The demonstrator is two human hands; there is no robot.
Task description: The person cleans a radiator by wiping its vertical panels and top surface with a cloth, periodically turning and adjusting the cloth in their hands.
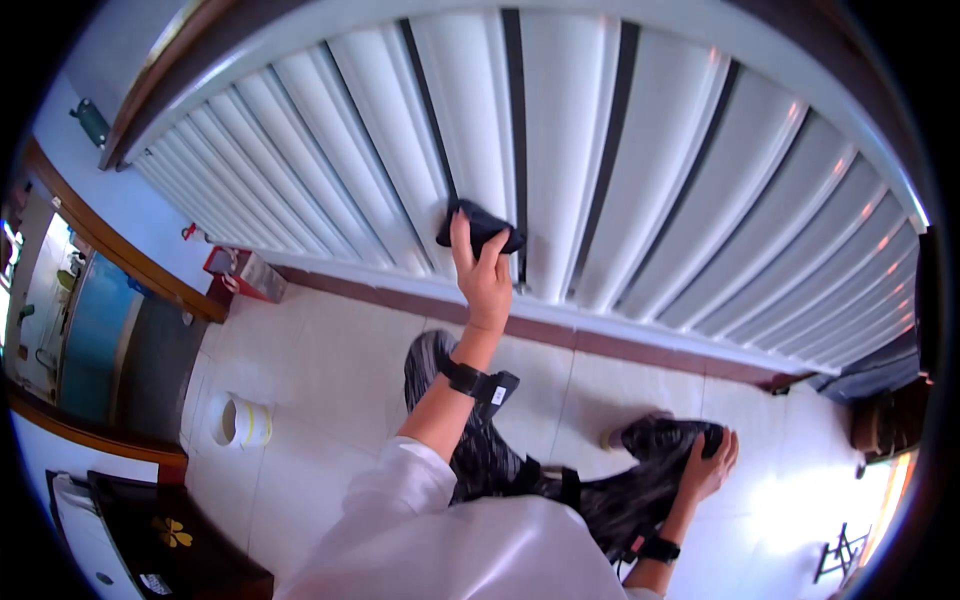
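My left hand [484, 270] is closed on a dark cloth [480, 226], with fingers bent over its lower part. The cloth rests against the lower part of a white radiator [560, 150] made of tall rounded columns with dark gaps between them. Lower right, my right hand [710, 466] lies over my bent knee, its fingers spread along the side. A small black patch [713, 440] shows beside that hand; whether it is part of the trousers or a separate thing I cannot tell.
A white bucket-like container [243, 420] lies on the pale tiled floor [320, 350] at left. Near the radiator's left end stands a red box [246, 273]. A black item with a yellow clover [172, 532] is lower left, and a dark folding frame [840, 552] lower right.
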